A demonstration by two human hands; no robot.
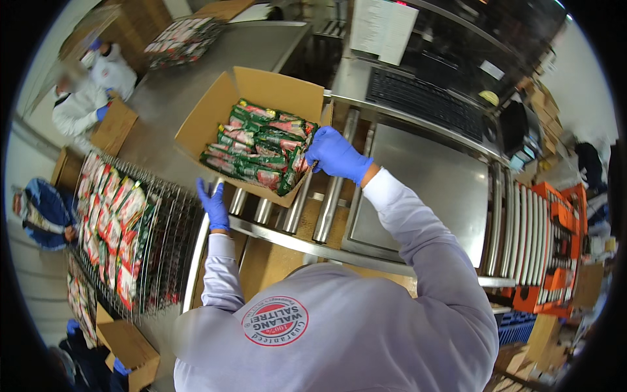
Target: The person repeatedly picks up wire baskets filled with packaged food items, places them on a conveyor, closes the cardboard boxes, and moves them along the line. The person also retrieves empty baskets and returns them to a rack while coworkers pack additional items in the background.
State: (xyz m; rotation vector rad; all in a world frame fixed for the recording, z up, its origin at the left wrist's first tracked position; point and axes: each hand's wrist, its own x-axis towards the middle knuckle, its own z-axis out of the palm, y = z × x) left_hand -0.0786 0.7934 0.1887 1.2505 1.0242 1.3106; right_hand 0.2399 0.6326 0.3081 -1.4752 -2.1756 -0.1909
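Observation:
An open cardboard box (208, 115) rests on the metal rollers in front of me, its flaps raised at the back and left. Inside lie rows of plastic-wrapped packets (254, 147) in green, red and clear film. My right hand (338, 153), in a blue glove, has its fingers closed on the box's right edge, close against the packets there. Part of that edge is hidden behind the fingers. My left hand (213, 203), also blue-gloved, is just off the box's near left corner with fingers apart and nothing in it.
A steel plate (426, 181) sits right of the rollers (329, 208), below a keyboard (423, 100). An orange-framed roller conveyor (534, 235) stands farther right. At left, a wire basket (169, 235) holds many packets on a steel table (166, 110). Several people handle boxes and packets there.

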